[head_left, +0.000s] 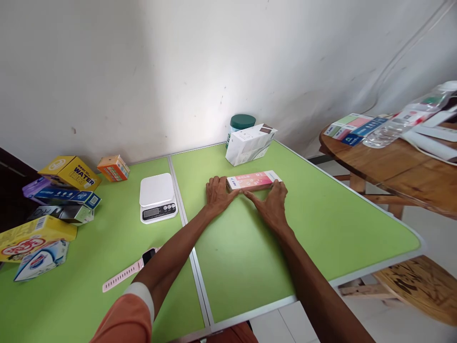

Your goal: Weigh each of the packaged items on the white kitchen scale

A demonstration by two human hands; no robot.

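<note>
Left hand and right hand clamp fingers on pink box ends, toward table's far edge: sound hold, likely light, stiff card.

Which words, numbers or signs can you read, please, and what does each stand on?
"WATER": on the golden-yellow cardboard box at the back left.
Red lettering on the bright-yellow cardboard box: too blurred.
Print on the flat pink-and-white cardboard box: too small.
Print on the small orange cardboard box: too blurred.
Panel print on the white plastic scale: too small.
Other print: too small or blurred.
</note>
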